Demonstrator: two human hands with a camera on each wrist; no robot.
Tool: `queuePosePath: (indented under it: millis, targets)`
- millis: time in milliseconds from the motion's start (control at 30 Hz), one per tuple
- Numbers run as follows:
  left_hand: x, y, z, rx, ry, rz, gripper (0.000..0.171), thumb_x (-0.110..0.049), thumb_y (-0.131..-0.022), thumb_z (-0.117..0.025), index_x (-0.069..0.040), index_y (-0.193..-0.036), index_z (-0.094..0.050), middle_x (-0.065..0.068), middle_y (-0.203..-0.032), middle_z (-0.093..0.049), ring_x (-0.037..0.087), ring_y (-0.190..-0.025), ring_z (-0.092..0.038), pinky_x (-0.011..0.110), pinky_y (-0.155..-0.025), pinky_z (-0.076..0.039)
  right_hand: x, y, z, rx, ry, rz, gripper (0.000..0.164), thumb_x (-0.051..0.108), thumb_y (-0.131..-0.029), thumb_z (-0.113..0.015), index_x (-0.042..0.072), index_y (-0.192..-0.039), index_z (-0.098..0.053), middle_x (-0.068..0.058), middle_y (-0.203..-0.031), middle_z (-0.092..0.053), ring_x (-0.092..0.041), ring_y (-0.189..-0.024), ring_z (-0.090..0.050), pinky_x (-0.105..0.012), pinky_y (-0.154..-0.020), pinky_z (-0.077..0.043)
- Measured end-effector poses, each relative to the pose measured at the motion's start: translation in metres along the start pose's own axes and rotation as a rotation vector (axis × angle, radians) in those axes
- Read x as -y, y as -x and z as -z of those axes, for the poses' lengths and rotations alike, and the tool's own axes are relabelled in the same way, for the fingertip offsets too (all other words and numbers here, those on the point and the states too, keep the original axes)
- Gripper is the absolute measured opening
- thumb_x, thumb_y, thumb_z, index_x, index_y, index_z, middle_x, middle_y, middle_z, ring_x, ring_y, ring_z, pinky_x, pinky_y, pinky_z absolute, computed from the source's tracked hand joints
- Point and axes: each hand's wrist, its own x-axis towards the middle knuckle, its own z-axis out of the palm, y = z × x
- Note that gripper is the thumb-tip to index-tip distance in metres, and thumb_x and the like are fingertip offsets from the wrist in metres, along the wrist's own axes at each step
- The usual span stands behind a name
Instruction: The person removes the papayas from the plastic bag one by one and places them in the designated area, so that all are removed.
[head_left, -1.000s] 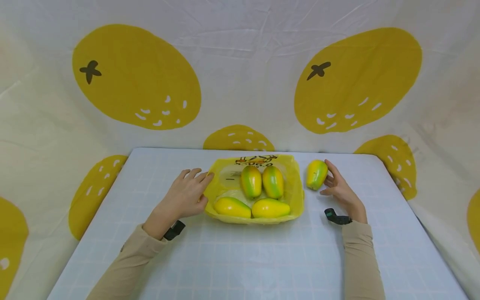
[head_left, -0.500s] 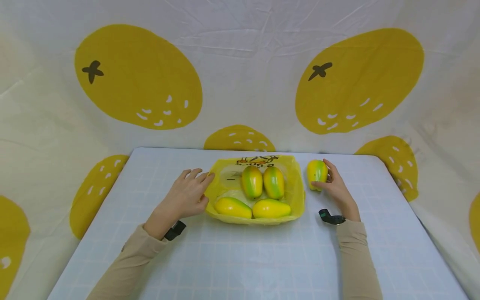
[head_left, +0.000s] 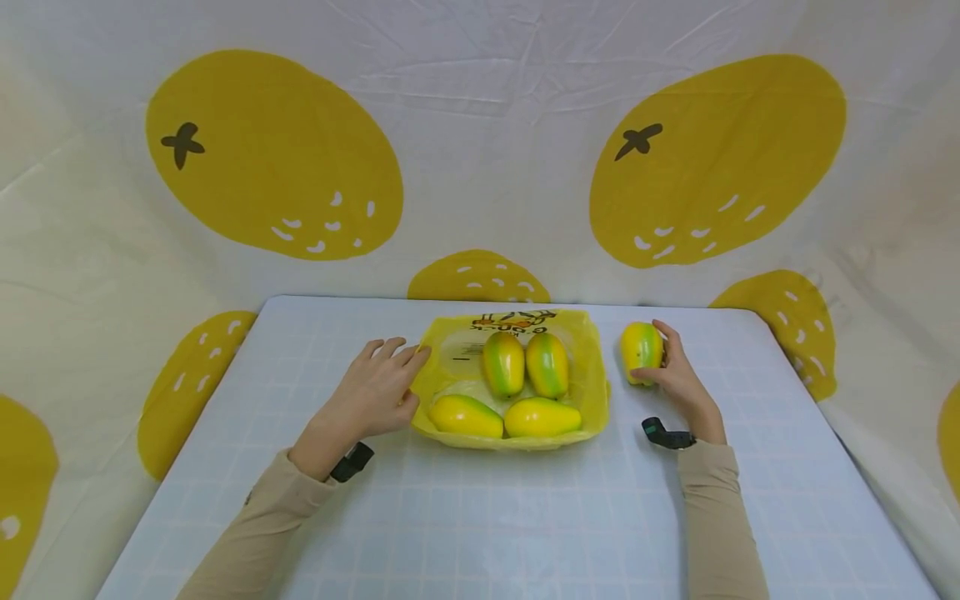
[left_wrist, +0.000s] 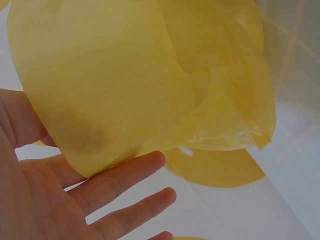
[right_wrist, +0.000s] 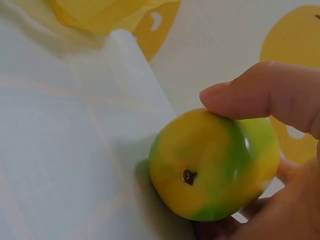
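Note:
My right hand [head_left: 681,382] grips a yellow-green papaya [head_left: 640,348] at the right of the yellow plastic bag [head_left: 431,354]. In the right wrist view, the thumb lies over the papaya's [right_wrist: 210,170] side, the other fingers are partly hidden beneath it, and its dark stem end faces the camera. My left hand [head_left: 372,387] rests at the bag's left edge, fingers spread. Seen from the left wrist, the middle finger lies along the film [left_wrist: 110,90], while the thumb and index tips are hidden behind it. Several papayas [head_left: 502,364] lie on the spread bag.
The table [head_left: 480,525] has a pale blue checked cover. A white cloth backdrop [head_left: 495,167] with large printed yellow fruits rises behind the table's far edge and at both sides.
My right thumb has come round the near end of the papaya, which has turned and then shifted slightly right. My left hand and the bag stay nearly where they were.

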Motion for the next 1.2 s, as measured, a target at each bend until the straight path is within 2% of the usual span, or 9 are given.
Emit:
queuePosePath:
  millis: [300, 600, 867, 1200]
  targets:
    - [0.0, 0.0, 0.001, -0.004, -0.01, -0.005, 0.055, -0.017, -0.086, -0.052, -0.004, -0.139, -0.056, 0.013, -0.131, -0.062, 0.038, -0.128, -0.049, 0.055, -0.105, -0.038, 0.0, 0.001, 0.0, -0.008, -0.018, 0.015, 0.117, 0.002, -0.082, -0.075, 0.027, -0.159, 0.011, -0.022, -0.163, -0.002, -0.043, -0.14, -0.016, -0.063, -0.116, -0.013]
    - [0.0, -0.001, 0.001, -0.003, -0.009, -0.008, 0.054, -0.016, -0.086, -0.052, -0.003, -0.139, -0.056, 0.014, -0.131, -0.062, 0.038, -0.128, -0.049, 0.056, -0.105, -0.038, -0.005, -0.003, -0.006, -0.002, -0.028, 0.045, 0.117, 0.0, -0.079, -0.077, 0.023, -0.16, 0.005, -0.026, -0.158, -0.011, -0.043, -0.133, -0.023, -0.062, -0.114, -0.018]
    - [0.0, 0.0, 0.0, -0.009, -0.009, -0.01, 0.054, -0.016, -0.085, -0.053, -0.004, -0.138, -0.057, 0.014, -0.13, -0.062, 0.038, -0.127, -0.049, 0.056, -0.104, -0.038, -0.004, -0.005, -0.01, -0.005, -0.049, 0.046, 0.118, -0.002, -0.078, -0.076, 0.024, -0.16, 0.005, -0.022, -0.161, -0.008, -0.041, -0.135, -0.021, -0.061, -0.115, -0.016]
    - [-0.001, 0.0, 0.0, -0.015, 0.004, 0.0, 0.053, -0.016, -0.085, -0.055, -0.005, -0.138, -0.057, 0.014, -0.13, -0.062, 0.038, -0.126, -0.05, 0.055, -0.104, -0.039, -0.001, -0.003, -0.01, -0.013, -0.01, 0.048, 0.119, 0.002, -0.079, -0.076, 0.023, -0.16, 0.009, -0.018, -0.164, -0.002, -0.041, -0.14, -0.015, -0.063, -0.116, -0.01]
